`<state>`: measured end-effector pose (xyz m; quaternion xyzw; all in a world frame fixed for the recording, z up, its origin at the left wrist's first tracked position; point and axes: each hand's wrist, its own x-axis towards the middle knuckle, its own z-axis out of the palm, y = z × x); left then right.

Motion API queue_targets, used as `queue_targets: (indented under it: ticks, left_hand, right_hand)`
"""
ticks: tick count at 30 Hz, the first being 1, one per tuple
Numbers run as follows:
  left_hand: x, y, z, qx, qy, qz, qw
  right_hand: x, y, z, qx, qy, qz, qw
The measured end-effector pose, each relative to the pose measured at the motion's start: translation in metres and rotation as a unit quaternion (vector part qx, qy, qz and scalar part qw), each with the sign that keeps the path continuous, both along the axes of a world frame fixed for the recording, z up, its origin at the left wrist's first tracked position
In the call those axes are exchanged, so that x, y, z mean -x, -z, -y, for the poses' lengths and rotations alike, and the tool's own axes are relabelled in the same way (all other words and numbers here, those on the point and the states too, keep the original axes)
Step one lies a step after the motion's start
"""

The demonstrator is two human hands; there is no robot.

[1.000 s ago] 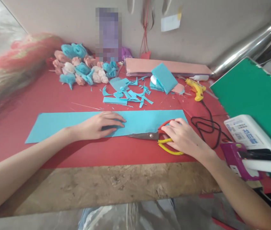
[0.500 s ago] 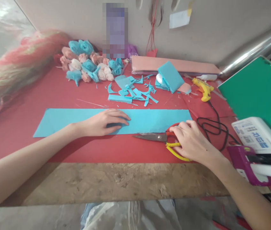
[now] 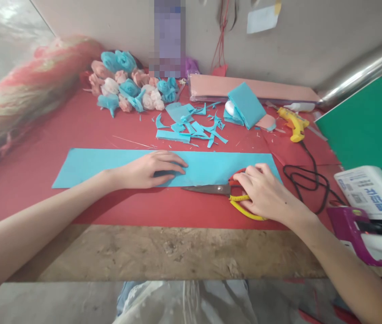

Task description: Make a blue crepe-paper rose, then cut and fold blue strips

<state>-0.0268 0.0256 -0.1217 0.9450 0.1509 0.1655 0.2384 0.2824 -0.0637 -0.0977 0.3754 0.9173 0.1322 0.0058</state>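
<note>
A long strip of blue crepe paper (image 3: 211,164) lies flat across the red table surface. My left hand (image 3: 155,168) rests on its middle, palm down with the fingers stretched out. In my right hand (image 3: 261,189) is a pair of scissors (image 3: 223,189) with red and yellow handles. The blades point left along the paper's near edge and look closed or nearly so. Their tip is just to the right of and below my left fingers. Part of the handles is hidden behind my right fingers.
Blue paper scraps (image 3: 191,123) lie beyond the strip, with paper flowers (image 3: 130,87) behind them at left. A folded blue paper pad (image 3: 247,105) and a yellow glue gun (image 3: 294,123) with a black cord are at right. A white box (image 3: 368,191) stands at the right edge.
The scissors have slid slightly left along the paper's near edge with my right hand. My left hand stays on the strip. The whole view has shifted a little.
</note>
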Motion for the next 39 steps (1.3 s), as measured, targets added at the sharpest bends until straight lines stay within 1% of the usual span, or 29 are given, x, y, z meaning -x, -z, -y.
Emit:
queue_targets:
  ticks: [6,11,14,17,20,26,32,36,39]
  left_hand:
    - [0.001,0.001,-0.001,0.000,0.000,0.000,1.000]
    - [0.002,0.001,0.000,0.001,0.000,0.000,1.000]
    - [0.002,0.001,0.000,0.000,0.001,0.003,1.000]
    - [0.001,0.000,0.000,-0.001,0.001,0.005,1.000]
    - [0.000,0.000,0.000,-0.001,0.002,0.006,1.000]
    - [0.000,0.001,0.001,-0.002,-0.001,0.010,1.000]
    - [0.001,0.002,0.001,-0.001,-0.005,0.012,1.000]
    - [0.000,0.002,0.001,0.001,-0.004,0.010,1.000]
    - [0.000,0.002,0.001,0.001,-0.005,0.010,1.000]
  right_hand:
    - [-0.003,0.002,0.000,-0.014,-0.024,-0.012,1.000]
    - [-0.008,0.002,-0.001,-0.025,-0.056,-0.015,0.998]
    - [-0.008,0.000,0.002,-0.029,-0.050,0.004,0.998]
    - [-0.006,-0.003,0.006,-0.037,-0.027,0.024,0.999]
    - [-0.004,-0.003,0.010,-0.041,-0.001,0.018,0.999]
    - [0.001,0.000,0.010,-0.033,0.012,0.021,0.999]
    - [0.013,-0.001,0.006,-0.013,0.008,0.025,1.000]
    - [0.017,0.000,0.000,-0.003,-0.011,0.012,1.000]
    - [0.015,0.002,-0.004,-0.010,-0.031,-0.003,0.999]
